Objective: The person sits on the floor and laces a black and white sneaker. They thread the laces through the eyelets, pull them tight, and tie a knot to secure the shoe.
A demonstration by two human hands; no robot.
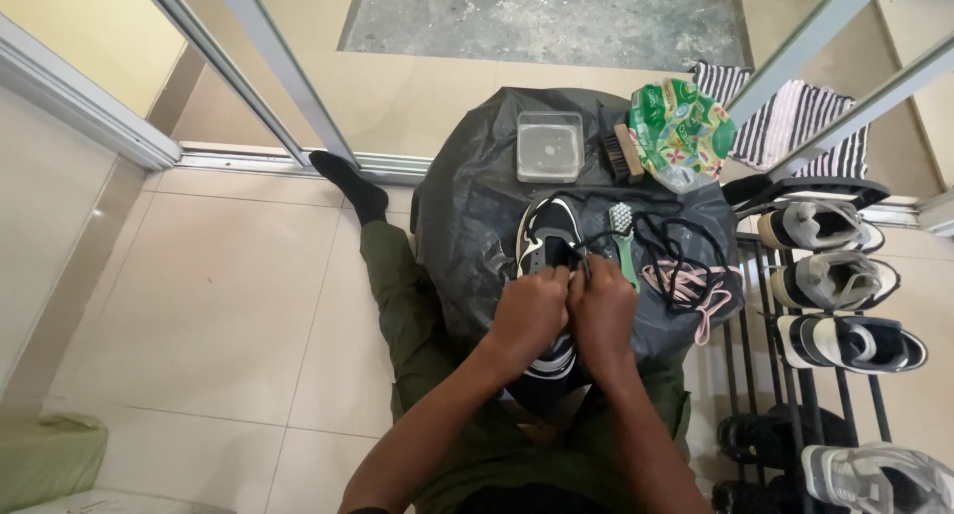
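We are seated on the tiled floor with a black plastic sheet (467, 186) spread ahead of us, and the black-and-white sneaker (548, 246) lies on it, toe pointing away, its heel end toward our lap. Both hands are closed over the shoe's throat: the left hand (530, 310) is curled into a fist with fingers together on the upper, and the right hand (602, 308) is likewise closed, apparently pinching the end of the black lace (651, 231), though the exact contact is hidden by the knuckles. The rest of the lace trails loosely to the right across the sheet, beside a green-handled brush (623, 238) and a pink lace (691, 280). A clear plastic box (550, 146), a wooden brush (622, 153) and a green printed pouch (681, 131) sit at the far edge; a shoe rack (755, 325) stands to our right. We judge the step in hand to be working the lace at the eyelets. The next move calls for a steady hold on the upper while the lace tip is guided through the adjoining eyelet without tangling the slack.
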